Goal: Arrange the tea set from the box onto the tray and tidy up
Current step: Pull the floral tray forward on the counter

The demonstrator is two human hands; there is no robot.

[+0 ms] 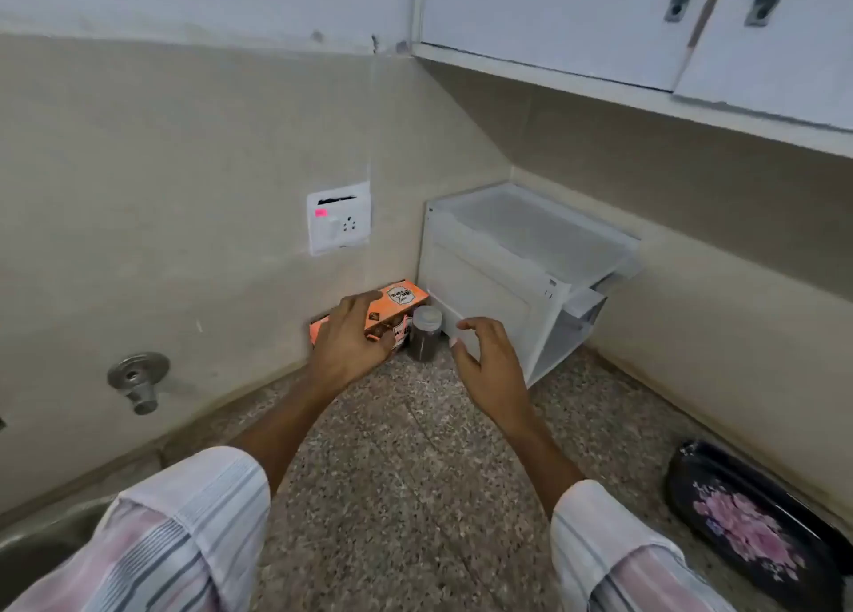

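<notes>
An orange tea box [400, 301] lies against the back wall in the counter corner. My left hand [353, 339] rests on top of it, fingers curled over its near edge. Right of the box stands a small jar [425, 333] with dark contents and a clear lid. My right hand [489, 357] hovers just right of the jar, fingers apart, holding nothing, in front of a white plastic box [507, 270]. A black tray with pink flowers [747, 524] lies at the far right on the counter.
The speckled granite counter [406, 473] runs into a wall corner. A wall socket [338, 218] sits above the tea box, a metal tap fitting [137, 378] at the left. White cabinets [646, 25] hang overhead. A sink edge [41, 542] shows at lower left.
</notes>
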